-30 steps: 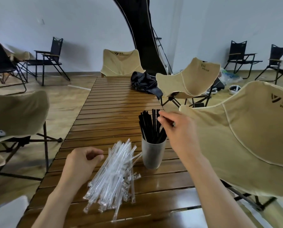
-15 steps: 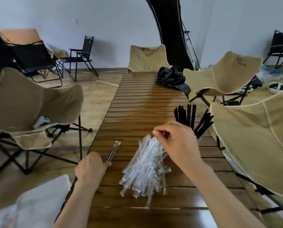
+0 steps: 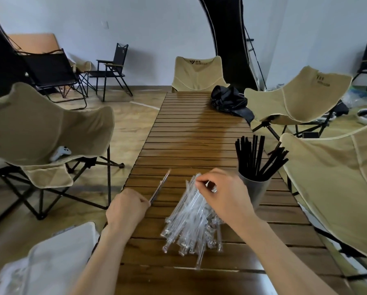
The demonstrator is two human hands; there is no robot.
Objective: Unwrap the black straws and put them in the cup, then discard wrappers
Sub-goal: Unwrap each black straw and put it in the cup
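Observation:
A grey cup (image 3: 255, 193) stands on the wooden slat table (image 3: 191, 128) at the right, with several black straws (image 3: 256, 158) upright in it. A pile of clear plastic wrappers (image 3: 189, 224) lies in front of me; no black shows inside them. My right hand (image 3: 225, 199) rests over the far end of the pile, its fingertips pinching one clear piece. My left hand (image 3: 126, 209) is at the table's left edge and grips one long clear wrapper (image 3: 160, 186) by its near end, pointing away from me.
A white bag or bin (image 3: 50, 258) sits low at my left, beside the table. Tan folding chairs (image 3: 40, 135) flank the table on both sides, one close to the cup (image 3: 336, 179). A black bundle of cloth (image 3: 229, 101) lies at the table's far right.
My right hand left the straws in the cup and came down onto the wrapper pile. My left hand drew one wrapper out to the table's left edge. My head turned left.

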